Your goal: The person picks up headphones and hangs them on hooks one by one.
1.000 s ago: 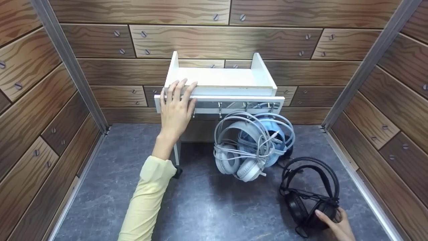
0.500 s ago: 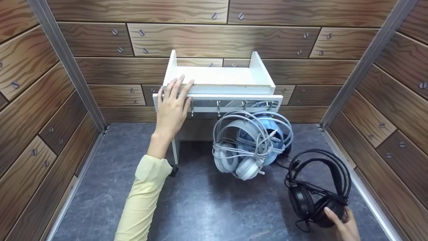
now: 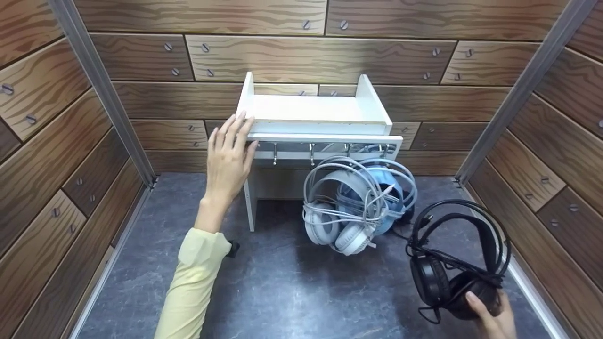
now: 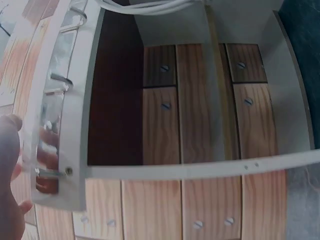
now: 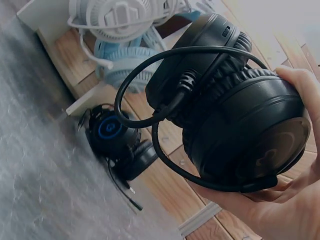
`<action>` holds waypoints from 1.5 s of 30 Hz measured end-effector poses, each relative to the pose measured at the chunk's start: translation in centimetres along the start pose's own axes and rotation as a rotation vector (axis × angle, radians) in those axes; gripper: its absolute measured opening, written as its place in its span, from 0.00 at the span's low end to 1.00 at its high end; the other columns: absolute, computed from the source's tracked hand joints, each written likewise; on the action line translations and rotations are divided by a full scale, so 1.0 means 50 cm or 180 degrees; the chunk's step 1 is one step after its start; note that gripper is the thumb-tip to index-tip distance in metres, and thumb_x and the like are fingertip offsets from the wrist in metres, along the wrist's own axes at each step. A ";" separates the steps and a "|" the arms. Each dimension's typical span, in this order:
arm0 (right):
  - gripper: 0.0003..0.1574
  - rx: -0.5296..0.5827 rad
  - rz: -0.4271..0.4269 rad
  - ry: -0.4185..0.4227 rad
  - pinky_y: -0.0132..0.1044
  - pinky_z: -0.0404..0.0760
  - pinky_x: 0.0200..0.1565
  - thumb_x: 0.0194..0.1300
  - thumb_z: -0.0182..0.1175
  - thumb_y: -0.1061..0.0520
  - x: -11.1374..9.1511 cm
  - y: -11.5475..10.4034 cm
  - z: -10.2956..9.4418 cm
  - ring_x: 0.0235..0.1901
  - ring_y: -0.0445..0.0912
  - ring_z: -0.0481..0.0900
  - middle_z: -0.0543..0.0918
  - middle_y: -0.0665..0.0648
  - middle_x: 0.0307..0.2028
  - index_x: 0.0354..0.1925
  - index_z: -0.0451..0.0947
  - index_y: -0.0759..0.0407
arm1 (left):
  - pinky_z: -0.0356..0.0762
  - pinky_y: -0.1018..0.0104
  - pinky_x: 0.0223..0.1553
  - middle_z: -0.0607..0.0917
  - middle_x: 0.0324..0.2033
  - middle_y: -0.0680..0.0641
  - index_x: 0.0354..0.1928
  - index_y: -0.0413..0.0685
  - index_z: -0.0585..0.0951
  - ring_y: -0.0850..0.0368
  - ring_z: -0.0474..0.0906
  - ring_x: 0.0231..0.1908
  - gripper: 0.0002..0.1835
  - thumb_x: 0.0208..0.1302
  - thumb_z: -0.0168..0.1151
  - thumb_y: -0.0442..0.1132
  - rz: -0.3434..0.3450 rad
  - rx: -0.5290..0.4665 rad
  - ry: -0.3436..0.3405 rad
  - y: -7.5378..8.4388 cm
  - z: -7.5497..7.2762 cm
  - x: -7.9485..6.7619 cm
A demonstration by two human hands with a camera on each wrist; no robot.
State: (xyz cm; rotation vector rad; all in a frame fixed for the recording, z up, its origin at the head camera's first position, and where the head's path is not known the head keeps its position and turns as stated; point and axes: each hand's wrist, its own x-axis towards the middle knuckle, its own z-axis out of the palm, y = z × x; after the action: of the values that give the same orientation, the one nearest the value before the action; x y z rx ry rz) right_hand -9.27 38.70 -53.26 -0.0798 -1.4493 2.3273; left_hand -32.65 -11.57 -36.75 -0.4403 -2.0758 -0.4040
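Observation:
My right hand [image 3: 494, 313] grips black headphones [image 3: 429, 280] by one ear cup, headband upward, over the right part of the floor. Their cable is bundled around them, and the right wrist view shows my fingers around the cup [image 5: 240, 125]. My left hand [image 3: 226, 162], fingers extended, rests at the left end of the white rack's hook rail [image 3: 325, 138], covering its corner. White headphones [image 3: 320, 226] with coiled cable hang from the rail's right half. Light blue headphones [image 3: 384, 176] hang behind them, partly hidden. The hooks [image 3: 275, 154] on the left half carry nothing.
Another black headset [image 5: 112, 132] with a blue-lit logo sits on the floor beside the rack's right side, mostly hidden in the head view. The rack's top shelf [image 3: 306, 108] has raised sides. Wood-patterned walls [image 3: 556, 165] enclose the grey floor [image 3: 292, 292] on three sides.
My right hand has moved the black headphones rightward and slightly up in the head view. My left hand has slid left along the rail to its end. The hanging headphones stay in place.

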 end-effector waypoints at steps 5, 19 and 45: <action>0.26 0.0004 0.0019 0.0024 0.30 0.80 0.38 0.59 0.49 0.74 -0.008 -0.014 0.007 0.38 0.39 0.81 0.82 0.48 0.40 0.50 0.70 0.50 | 0.43 0.49 0.67 0.54 0.70 0.54 0.70 0.57 0.54 0.56 0.50 0.68 0.32 0.67 0.48 0.53 -0.0167 0.0175 -0.0092 -0.012 0.013 -0.032; 0.26 -0.0374 -0.0065 0.0077 0.28 0.80 0.35 0.56 0.50 0.74 -0.021 -0.047 0.054 0.34 0.37 0.80 0.81 0.47 0.36 0.47 0.71 0.48 | 0.30 0.44 0.67 0.49 0.71 0.52 0.72 0.51 0.46 0.56 0.39 0.71 0.41 0.64 0.49 0.58 -0.0285 0.0481 -0.0242 -0.022 0.031 -0.065; 0.36 0.0204 -0.0420 -0.0751 0.34 0.80 0.44 0.54 0.45 0.78 -0.038 -0.040 0.147 0.44 0.45 0.80 0.79 0.56 0.48 0.60 0.63 0.58 | 0.34 0.45 0.67 0.49 0.71 0.53 0.72 0.53 0.45 0.56 0.39 0.71 0.42 0.63 0.51 0.57 -0.0371 0.0319 -0.0273 -0.024 0.030 -0.069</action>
State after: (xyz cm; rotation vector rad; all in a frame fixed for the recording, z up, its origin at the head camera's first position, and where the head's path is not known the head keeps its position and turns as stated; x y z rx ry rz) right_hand -8.79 32.56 -48.44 0.3088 -1.4371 2.3330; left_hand -32.63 -12.49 -40.57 -0.2820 -2.2012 -0.3530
